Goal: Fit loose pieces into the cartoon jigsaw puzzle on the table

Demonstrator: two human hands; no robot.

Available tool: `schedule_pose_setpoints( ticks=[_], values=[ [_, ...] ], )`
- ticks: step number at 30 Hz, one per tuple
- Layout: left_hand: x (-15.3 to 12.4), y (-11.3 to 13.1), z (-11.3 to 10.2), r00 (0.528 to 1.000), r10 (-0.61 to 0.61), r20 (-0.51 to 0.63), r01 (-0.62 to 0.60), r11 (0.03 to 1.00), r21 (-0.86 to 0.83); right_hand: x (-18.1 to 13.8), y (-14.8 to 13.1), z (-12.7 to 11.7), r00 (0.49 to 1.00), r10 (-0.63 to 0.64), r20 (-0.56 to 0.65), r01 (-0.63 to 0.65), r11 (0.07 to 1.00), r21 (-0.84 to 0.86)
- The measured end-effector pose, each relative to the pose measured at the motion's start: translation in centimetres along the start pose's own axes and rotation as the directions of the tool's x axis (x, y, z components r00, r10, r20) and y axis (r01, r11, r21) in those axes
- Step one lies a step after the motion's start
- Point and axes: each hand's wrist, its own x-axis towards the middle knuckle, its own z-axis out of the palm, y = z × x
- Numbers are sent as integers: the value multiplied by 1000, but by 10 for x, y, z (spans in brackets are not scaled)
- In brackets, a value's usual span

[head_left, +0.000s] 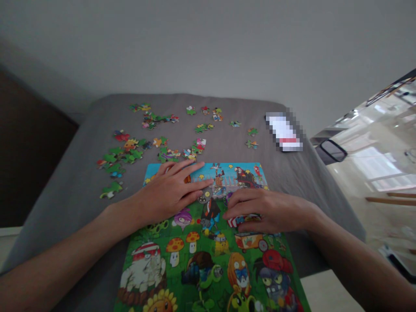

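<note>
A colourful cartoon jigsaw puzzle (208,260) lies assembled on a grey-covered table (81,203) in front of me. My left hand (169,193) lies flat on the puzzle's upper left part, fingers stretched out and pointing right. My right hand (263,211) rests on the puzzle's upper right part, fingers curled with their tips on the surface near the middle. A red and white patch of the picture shows under its fingers; I cannot tell whether it grips a piece.
Several loose puzzle pieces (130,151) are scattered over the far half of the table. A blurred white object (285,131) lies at the far right corner. A plain wall rises behind; bright floor and a dark object (333,150) lie to the right.
</note>
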Motion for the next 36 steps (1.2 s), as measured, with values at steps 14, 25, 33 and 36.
schedule_pose_setpoints(
  ticks=[14,25,33,36],
  values=[
    [2,2,-4,998,-45,37,48,995,-84,2,-1,-1,1000,-2,-12,2,1000,-4],
    [3,3,-5,997,-41,58,43,998,-35,0,-1,-1,1000,6,-13,-6,1000,-8],
    [2,2,-5,999,-28,45,29,999,-21,0,-2,-1,1000,-4,-21,3,1000,-6],
    [2,2,-3,999,-33,30,34,998,-44,1,-1,-1,1000,6,-19,-7,1000,-9]
  ],
)
